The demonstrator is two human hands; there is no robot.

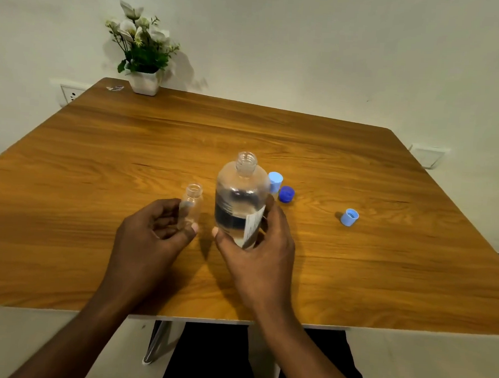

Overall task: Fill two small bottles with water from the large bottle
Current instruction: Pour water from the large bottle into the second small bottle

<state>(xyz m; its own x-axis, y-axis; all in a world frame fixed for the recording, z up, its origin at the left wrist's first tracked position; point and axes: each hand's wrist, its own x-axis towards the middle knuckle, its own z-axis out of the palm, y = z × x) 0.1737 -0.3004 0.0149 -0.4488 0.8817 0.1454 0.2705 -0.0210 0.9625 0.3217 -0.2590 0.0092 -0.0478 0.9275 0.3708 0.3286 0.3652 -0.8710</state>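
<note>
- large bottle upright on table, in right hand grip
- small bottle just left of that grip, in left hand
- two caps just behind-right of the grip; third cap well right
- flower pot far behind-left, at table edge

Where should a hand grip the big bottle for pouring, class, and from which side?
Around the straight lower body of the big bottle, from its right side, as the right hand does. The walls there are wide and even; the neck is narrow and open.
</note>
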